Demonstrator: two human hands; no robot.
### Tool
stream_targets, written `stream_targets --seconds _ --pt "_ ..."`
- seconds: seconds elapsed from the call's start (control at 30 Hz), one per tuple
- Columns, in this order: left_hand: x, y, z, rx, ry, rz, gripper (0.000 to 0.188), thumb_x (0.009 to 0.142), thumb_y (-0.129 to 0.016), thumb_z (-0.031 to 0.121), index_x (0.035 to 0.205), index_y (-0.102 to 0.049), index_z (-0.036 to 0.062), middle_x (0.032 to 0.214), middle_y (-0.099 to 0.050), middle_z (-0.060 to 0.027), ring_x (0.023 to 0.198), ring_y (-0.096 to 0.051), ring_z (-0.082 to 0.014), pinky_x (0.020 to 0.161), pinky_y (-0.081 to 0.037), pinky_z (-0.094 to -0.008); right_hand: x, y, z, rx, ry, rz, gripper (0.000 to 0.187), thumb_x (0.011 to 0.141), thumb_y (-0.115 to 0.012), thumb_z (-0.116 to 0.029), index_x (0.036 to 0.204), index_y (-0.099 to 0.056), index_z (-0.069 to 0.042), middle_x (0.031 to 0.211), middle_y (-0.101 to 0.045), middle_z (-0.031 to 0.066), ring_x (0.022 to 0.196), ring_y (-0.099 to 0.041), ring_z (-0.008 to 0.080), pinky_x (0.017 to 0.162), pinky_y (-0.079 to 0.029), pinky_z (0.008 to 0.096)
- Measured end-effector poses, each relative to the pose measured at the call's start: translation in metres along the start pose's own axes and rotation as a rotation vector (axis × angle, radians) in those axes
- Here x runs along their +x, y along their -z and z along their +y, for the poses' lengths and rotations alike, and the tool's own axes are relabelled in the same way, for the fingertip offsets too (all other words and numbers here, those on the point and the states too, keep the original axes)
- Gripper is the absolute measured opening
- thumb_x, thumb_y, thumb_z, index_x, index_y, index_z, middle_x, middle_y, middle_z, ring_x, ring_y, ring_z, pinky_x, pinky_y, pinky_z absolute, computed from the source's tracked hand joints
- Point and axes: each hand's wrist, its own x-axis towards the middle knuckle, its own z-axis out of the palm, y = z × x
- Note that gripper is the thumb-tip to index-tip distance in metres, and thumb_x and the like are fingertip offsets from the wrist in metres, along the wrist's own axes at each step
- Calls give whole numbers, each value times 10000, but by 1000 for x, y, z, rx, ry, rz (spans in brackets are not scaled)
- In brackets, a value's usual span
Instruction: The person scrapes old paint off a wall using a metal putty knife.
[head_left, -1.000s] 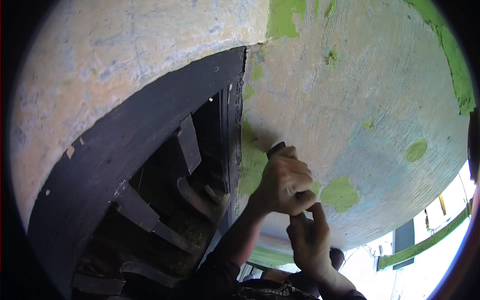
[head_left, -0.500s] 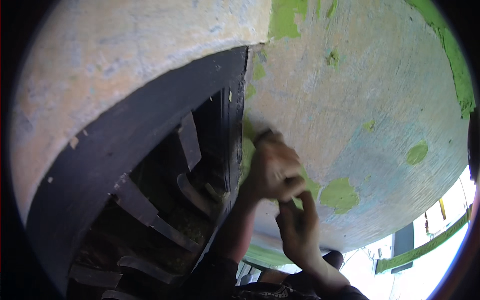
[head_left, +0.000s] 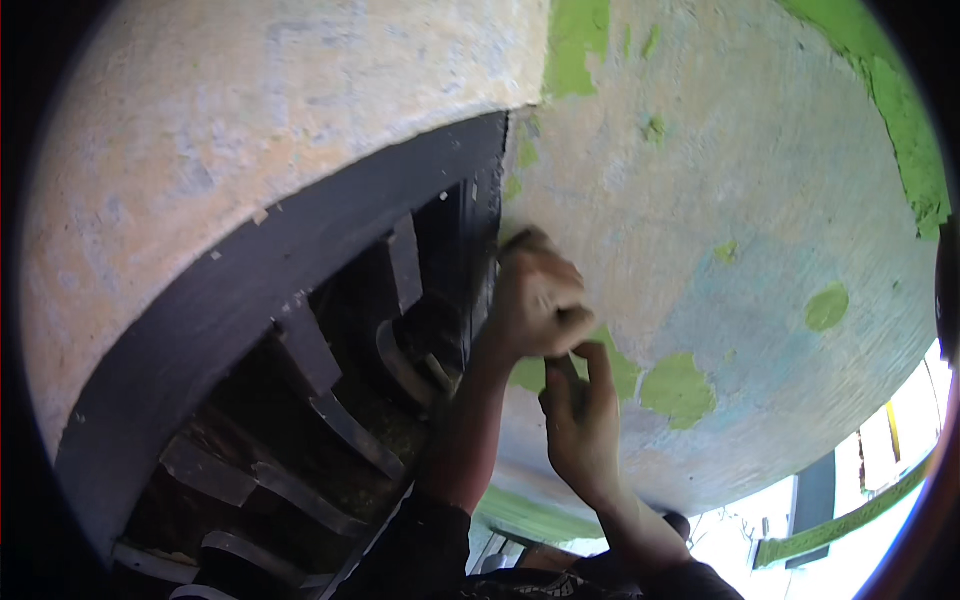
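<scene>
My left hand [head_left: 540, 305] is closed round a dark hand tool [head_left: 524, 238] that looks like a scraper. Its dark end shows above the knuckles, against the wall beside the black frame; motion blurs it and the fingers hide most of the rest. Just below, my right hand [head_left: 583, 425] is closed, thumb and fingers pinching the lower end of the same tool. Pale plaster wall [head_left: 640, 240] lies behind both hands. Green paint [head_left: 680, 390] clings to it in patches, one partly covered by the hands.
To the left, a black curved frame [head_left: 300, 225] borders an opening crossed by dark curved bars [head_left: 350, 435]. More green paint [head_left: 905, 130] edges the wall at upper right. A green curved band [head_left: 845, 515] crosses the bright area at lower right.
Both hands, with the tool between them, have moved up and slightly left along the wall beside the black frame. The view has shifted a little as well.
</scene>
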Motion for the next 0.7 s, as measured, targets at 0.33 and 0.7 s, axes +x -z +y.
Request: stream_targets --seconds 0.33,0.7 --pt "-117 -66 110 18 493 415 37 783 -572 -30 759 -587 -6 831 -631 -136 816 -625 -282 767 -490 -376 -73 41 79 269 -218 -70 471 971 -479 -250 1314 -310 26 767 -616 138 512 -523 113 465 -394 253" --pt "-91 -52 155 -672 1128 328 287 988 -433 183 1158 -510 -35 1024 -618 -111 949 -588 -174 847 -445 -282 -52 40 27 -59 217 -109 628 974 -349 -246 1432 -69 80 1039 -565 309 727 -609 352 658 -489 399"
